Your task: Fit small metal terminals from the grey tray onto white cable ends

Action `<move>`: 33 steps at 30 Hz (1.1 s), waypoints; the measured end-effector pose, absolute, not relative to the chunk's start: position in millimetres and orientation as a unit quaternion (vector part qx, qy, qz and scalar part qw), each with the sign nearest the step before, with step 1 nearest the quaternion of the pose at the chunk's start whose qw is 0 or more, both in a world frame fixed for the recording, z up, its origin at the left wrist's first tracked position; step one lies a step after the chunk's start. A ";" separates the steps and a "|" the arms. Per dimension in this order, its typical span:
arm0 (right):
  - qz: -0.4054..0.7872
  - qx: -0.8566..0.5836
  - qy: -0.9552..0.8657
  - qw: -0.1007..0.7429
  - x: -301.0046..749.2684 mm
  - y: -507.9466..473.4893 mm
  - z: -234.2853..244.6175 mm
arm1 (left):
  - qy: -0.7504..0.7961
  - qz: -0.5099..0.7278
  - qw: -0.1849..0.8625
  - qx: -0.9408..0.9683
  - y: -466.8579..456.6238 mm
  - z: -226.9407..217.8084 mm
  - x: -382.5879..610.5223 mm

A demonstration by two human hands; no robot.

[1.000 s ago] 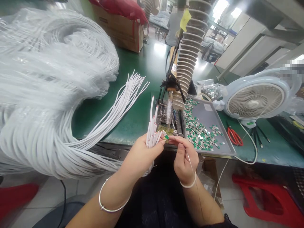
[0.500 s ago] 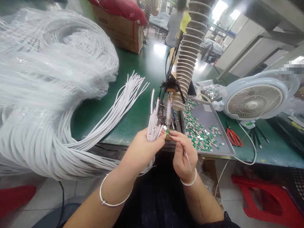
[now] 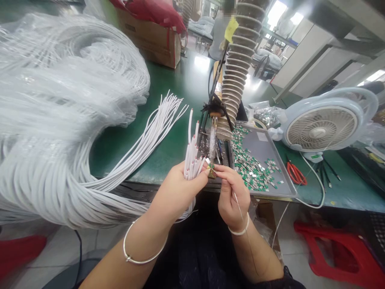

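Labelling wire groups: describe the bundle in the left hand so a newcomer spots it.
On the green bench, find the grey tray of green parts. Left of it, at the bench's near edge, the left hand grips a bundle of white wires. Unlike the wires fanned flat on the bench, it stands upright with red-tipped ends.

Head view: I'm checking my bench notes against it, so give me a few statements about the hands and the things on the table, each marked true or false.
The left hand grips a bundle of white wires. True.
The scissors lie in the tray. False: they lie on the table, right of the tray.
The fan stands right of the tray. True.
The right hand rests flat on the table. False: it pinches a small part beside the left thumb.
The stool is blue. False: it is red.
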State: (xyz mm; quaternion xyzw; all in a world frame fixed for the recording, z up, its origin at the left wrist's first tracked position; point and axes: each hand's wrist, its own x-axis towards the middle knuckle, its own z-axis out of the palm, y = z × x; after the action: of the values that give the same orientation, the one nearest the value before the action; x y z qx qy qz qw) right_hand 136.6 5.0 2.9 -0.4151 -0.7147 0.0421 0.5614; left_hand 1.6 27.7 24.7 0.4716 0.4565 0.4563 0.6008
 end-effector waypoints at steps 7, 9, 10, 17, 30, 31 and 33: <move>0.031 -0.419 -0.720 0.553 136.3 6.0 5.6 | 0.454 0.463 0.592 0.478 26.5 25.7 0.8; 0.034 -0.419 -0.720 0.553 136.4 5.6 5.5 | 0.454 0.464 0.594 0.476 25.9 25.4 0.6; 0.037 -0.418 -0.720 0.553 136.5 5.2 5.1 | 0.454 0.464 0.595 0.474 25.6 24.8 0.6; 0.069 -0.411 -0.721 0.554 136.7 1.7 -1.2 | 0.451 0.453 0.608 0.471 23.4 14.9 0.1; 0.062 -0.423 -0.710 0.559 140.0 -2.5 -4.6 | 0.499 0.358 0.544 0.571 17.4 22.9 -7.2; 0.062 -0.423 -0.712 0.557 139.7 -2.5 -4.0 | 0.498 0.360 0.542 0.573 17.6 22.9 -7.3; 0.057 -0.426 -0.714 0.552 139.3 -2.4 -2.7 | 0.498 0.361 0.541 0.574 18.3 22.7 -7.2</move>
State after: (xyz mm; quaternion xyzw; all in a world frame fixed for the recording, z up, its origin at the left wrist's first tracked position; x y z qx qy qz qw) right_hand 139.3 -2.4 -2.7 -0.4263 -0.7140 0.0574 0.5525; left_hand -7.2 18.3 22.7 0.5737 0.4975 0.3611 0.5412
